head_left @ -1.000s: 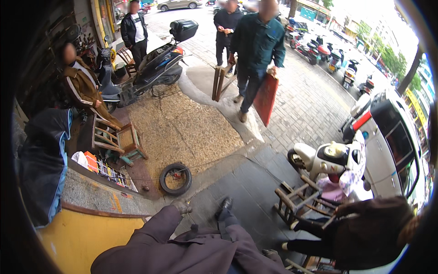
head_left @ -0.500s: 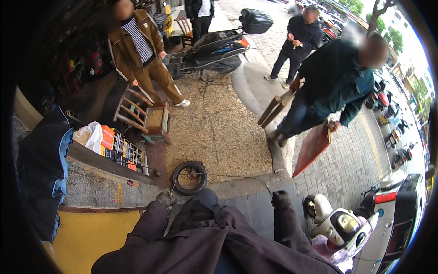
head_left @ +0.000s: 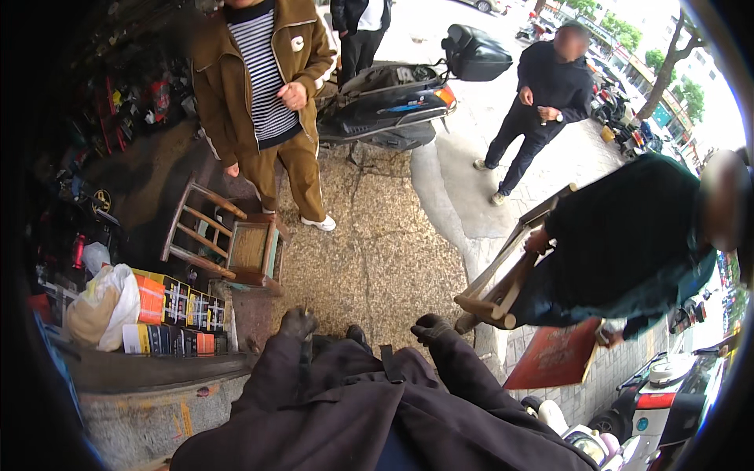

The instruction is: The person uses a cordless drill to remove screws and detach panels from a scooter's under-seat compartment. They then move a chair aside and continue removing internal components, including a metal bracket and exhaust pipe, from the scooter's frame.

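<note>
My left hand (head_left: 297, 322), in a dark glove, is low in the centre with fingers closed around something small that I cannot make out. My right hand (head_left: 432, 328), also gloved, hangs to its right with loosely curved fingers apart, nothing visible in it. Both are over the speckled pavement (head_left: 369, 251). Ahead on the left a wooden chair (head_left: 253, 243) stands beside a person in a brown jacket (head_left: 220, 86). At right, a person in dark green (head_left: 636, 235) carries a wooden frame (head_left: 493, 310) and a red board (head_left: 550, 353).
A black scooter (head_left: 377, 106) stands ahead, with people in dark clothes behind it and to its right (head_left: 542, 94). Stacked boxes (head_left: 161, 310) and a white bag (head_left: 106, 314) lie at left. Parked scooters and a vehicle (head_left: 660, 400) line the right.
I have moved forward, so the chair and brown-jacketed person are nearer and the tyre is out of sight. The person with the red board has moved right and closer.
</note>
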Action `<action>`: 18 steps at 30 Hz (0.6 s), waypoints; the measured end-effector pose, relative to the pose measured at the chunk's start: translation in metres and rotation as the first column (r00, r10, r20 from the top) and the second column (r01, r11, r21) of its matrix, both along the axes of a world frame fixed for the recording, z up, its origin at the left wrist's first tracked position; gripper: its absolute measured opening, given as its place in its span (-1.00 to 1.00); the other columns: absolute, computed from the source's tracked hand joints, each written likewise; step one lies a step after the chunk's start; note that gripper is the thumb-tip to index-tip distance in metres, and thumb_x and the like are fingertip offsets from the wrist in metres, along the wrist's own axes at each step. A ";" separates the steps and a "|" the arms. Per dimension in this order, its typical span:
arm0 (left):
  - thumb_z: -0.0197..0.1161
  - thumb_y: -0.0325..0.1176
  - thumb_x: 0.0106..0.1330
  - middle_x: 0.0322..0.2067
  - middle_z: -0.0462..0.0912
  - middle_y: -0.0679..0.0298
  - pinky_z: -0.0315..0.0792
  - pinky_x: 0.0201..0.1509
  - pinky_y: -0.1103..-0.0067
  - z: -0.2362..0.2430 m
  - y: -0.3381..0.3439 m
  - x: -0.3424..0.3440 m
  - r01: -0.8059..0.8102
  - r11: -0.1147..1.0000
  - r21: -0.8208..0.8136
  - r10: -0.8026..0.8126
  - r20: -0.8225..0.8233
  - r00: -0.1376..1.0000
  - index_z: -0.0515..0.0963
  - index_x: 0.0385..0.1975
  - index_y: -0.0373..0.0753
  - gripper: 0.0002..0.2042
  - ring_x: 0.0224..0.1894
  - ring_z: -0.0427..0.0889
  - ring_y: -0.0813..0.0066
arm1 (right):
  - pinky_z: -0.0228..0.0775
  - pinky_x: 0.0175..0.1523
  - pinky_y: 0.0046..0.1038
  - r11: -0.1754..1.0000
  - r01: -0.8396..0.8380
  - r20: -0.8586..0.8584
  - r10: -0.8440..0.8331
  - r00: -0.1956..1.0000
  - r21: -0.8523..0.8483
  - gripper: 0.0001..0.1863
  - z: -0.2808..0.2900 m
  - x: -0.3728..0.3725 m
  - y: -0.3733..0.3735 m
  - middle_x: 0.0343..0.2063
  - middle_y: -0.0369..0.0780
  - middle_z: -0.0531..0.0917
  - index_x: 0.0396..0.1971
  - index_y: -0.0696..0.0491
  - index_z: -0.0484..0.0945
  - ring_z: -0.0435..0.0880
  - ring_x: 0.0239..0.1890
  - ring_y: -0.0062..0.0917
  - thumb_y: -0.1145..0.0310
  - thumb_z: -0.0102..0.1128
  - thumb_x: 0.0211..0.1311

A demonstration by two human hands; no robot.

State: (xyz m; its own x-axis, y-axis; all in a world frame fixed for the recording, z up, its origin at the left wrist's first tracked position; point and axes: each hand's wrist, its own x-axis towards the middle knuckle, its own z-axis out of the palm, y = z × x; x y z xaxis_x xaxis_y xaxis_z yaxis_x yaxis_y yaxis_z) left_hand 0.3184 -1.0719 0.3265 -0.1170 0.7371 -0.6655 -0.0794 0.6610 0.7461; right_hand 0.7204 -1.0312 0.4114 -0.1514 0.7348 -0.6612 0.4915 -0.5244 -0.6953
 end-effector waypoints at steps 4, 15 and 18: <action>0.33 -0.45 0.11 -0.46 0.43 0.36 0.41 -0.30 0.60 0.094 0.114 0.047 0.246 0.963 0.112 -0.214 -0.242 0.946 0.48 -0.08 -0.37 -0.64 -0.40 0.47 0.52 | 0.54 -0.19 -0.38 0.984 -0.142 0.025 0.140 0.990 0.105 -0.45 -0.002 -0.032 0.058 -0.29 -0.13 0.67 -0.04 0.20 0.50 0.67 -0.28 -0.37 0.20 0.43 0.03; 0.25 -0.37 0.13 -0.48 0.57 0.21 0.57 -0.47 0.34 0.157 0.319 0.143 -0.570 0.817 0.090 0.409 0.606 0.683 0.49 -0.08 -0.33 -0.66 -0.55 0.56 0.28 | 0.15 0.28 -0.10 0.639 -0.465 0.281 0.375 0.884 0.613 -0.06 0.016 -0.047 0.246 0.04 0.08 0.46 0.27 -0.05 0.27 0.38 0.14 0.08 -0.04 0.37 -0.21; 0.27 -0.32 0.12 -0.51 0.52 0.25 0.56 -0.44 0.33 0.162 0.366 0.164 -0.625 0.776 -0.078 0.533 0.611 0.586 0.51 -0.27 -0.25 -0.77 -0.55 0.52 0.28 | 0.22 0.27 -0.24 0.855 -0.250 -0.207 0.375 0.904 0.455 -0.36 0.008 -0.047 0.319 0.05 0.06 0.47 0.22 0.00 0.33 0.42 0.16 -0.14 0.07 0.09 0.13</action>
State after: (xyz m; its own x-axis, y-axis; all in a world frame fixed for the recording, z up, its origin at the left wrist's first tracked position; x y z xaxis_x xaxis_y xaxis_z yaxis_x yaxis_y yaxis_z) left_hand 0.4826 -0.7058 0.4881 -0.1863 0.7339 -0.6532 -0.8447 0.2200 0.4880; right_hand 0.6734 -0.7119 0.4195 -0.5507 0.8086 -0.2071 0.3336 -0.0142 -0.9426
